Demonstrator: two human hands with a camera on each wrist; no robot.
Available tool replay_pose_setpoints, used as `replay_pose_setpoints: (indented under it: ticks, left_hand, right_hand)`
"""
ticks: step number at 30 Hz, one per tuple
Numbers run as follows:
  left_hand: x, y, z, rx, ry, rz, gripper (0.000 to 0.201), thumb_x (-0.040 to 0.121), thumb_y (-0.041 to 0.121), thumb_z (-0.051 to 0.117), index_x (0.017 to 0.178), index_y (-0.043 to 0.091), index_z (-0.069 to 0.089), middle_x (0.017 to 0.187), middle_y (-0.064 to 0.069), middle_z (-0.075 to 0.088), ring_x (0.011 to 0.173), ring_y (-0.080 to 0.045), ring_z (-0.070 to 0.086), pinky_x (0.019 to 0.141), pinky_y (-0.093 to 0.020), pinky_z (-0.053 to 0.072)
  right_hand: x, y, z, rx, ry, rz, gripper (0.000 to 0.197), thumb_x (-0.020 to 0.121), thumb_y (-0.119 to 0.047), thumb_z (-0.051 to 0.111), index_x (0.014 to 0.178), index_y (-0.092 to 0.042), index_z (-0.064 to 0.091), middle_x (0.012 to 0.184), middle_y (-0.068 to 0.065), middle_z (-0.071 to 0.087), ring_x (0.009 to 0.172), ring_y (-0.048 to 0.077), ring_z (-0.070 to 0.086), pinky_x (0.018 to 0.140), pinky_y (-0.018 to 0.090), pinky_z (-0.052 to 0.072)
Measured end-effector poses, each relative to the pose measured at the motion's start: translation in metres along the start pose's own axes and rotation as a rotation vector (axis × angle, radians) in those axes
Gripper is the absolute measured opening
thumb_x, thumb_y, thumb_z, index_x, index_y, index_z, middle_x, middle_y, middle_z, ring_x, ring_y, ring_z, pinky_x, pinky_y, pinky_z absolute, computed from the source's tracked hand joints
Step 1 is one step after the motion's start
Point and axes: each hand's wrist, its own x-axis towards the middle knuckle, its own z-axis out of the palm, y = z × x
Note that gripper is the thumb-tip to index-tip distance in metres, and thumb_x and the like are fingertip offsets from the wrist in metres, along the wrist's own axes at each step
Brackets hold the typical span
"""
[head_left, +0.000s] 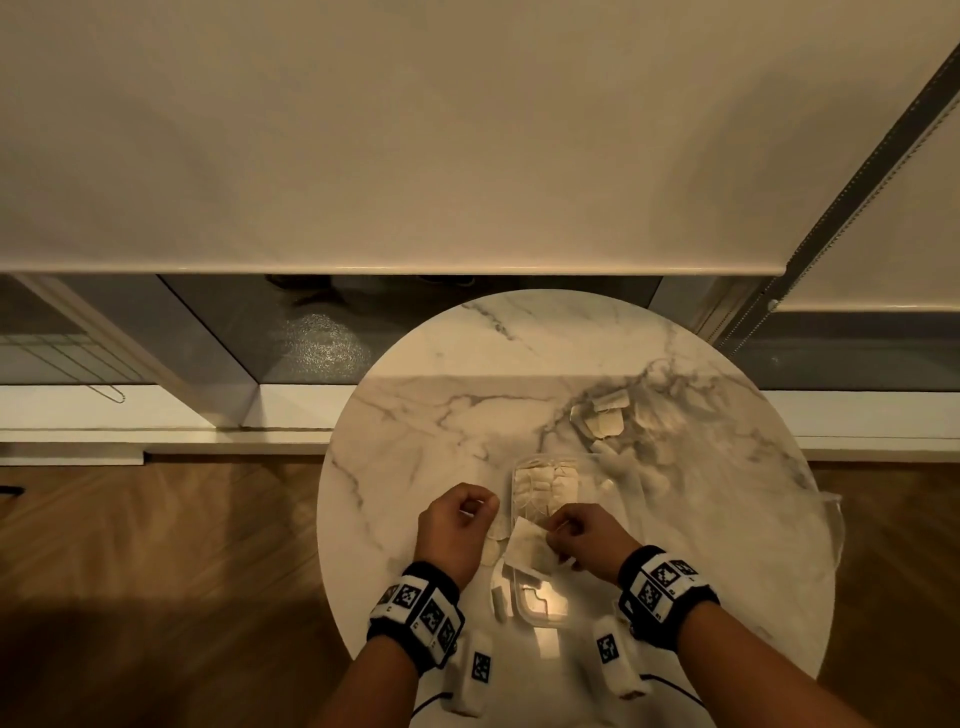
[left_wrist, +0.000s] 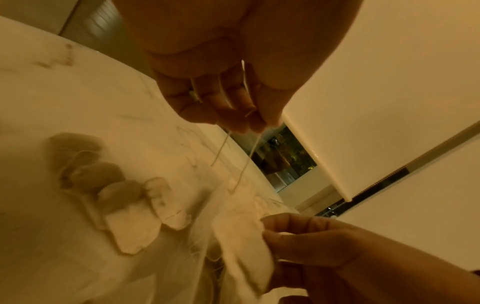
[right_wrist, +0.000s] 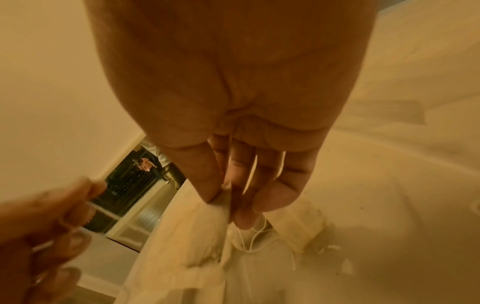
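Observation:
On a round marble table, my left hand is curled, and the left wrist view shows thin white strings running through its fingers. My right hand pinches a pale tea bag by its top edge, between thumb and fingers. The bag hangs just above the table between the two hands. Behind them stands a clear plastic container packed with tea bags. A string loops below my right fingertips.
Loose tea bags lie heaped at the table's back right, and a few more sit in a row by my left hand. A clear lid or tray lies near the front edge. Clear plastic hangs off the right rim. Wooden floor surrounds the table.

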Motion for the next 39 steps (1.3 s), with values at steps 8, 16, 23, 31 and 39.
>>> replay_pose_setpoints:
  ticks: [8, 16, 23, 31, 39]
  left_hand:
    - [0.005, 0.036, 0.016, -0.019, -0.141, 0.153, 0.004, 0.084, 0.026, 0.074, 0.083, 0.029, 0.071, 0.076, 0.008, 0.068, 0.063, 0.004, 0.056, 0.060, -0.011, 0.046]
    - [0.019, 0.030, 0.032, 0.185, -0.095, 0.171, 0.027, 0.093, 0.034, 0.060, 0.120, 0.027, 0.061, 0.113, 0.012, 0.057, 0.097, -0.008, 0.057, 0.085, -0.022, 0.047]
    - [0.016, -0.014, 0.031, 0.343, -0.138, -0.035, 0.036, 0.088, 0.020, 0.065, 0.122, 0.022, 0.057, 0.121, -0.002, 0.056, 0.105, -0.017, 0.058, 0.094, -0.028, 0.048]
    - [0.005, -0.037, 0.036, 0.352, -0.170, -0.102, 0.041, 0.083, 0.026, 0.071, 0.121, 0.025, 0.057, 0.114, 0.003, 0.061, 0.100, -0.014, 0.060, 0.091, -0.028, 0.050]
    - [0.005, -0.039, 0.037, 0.335, -0.152, -0.092, 0.040, 0.084, 0.026, 0.071, 0.121, 0.023, 0.056, 0.110, 0.005, 0.058, 0.099, -0.012, 0.058, 0.090, -0.024, 0.049]
  right_hand:
    - [0.000, 0.002, 0.002, -0.003, -0.091, -0.027, 0.021, 0.090, 0.000, 0.061, 0.103, -0.016, 0.061, 0.077, 0.004, 0.061, 0.063, 0.012, 0.066, 0.056, 0.023, 0.054]
    - [0.011, 0.013, -0.002, -0.008, 0.043, 0.135, 0.017, 0.085, 0.002, 0.061, 0.092, -0.013, 0.063, 0.077, 0.009, 0.064, 0.065, 0.020, 0.061, 0.049, 0.024, 0.049]
    - [0.020, 0.016, 0.007, -0.040, 0.108, 0.185, 0.015, 0.077, -0.008, 0.068, 0.083, -0.021, 0.065, 0.077, 0.002, 0.065, 0.072, 0.021, 0.064, 0.067, 0.032, 0.055]
    - [0.028, 0.005, 0.016, -0.172, 0.140, 0.186, 0.010, 0.079, -0.009, 0.068, 0.078, -0.018, 0.064, 0.075, 0.005, 0.072, 0.069, 0.020, 0.071, 0.066, 0.031, 0.061]
    - [0.031, -0.002, 0.015, -0.195, 0.180, 0.198, 0.009, 0.082, -0.011, 0.072, 0.090, -0.011, 0.067, 0.080, 0.005, 0.071, 0.059, 0.013, 0.068, 0.049, 0.019, 0.053]
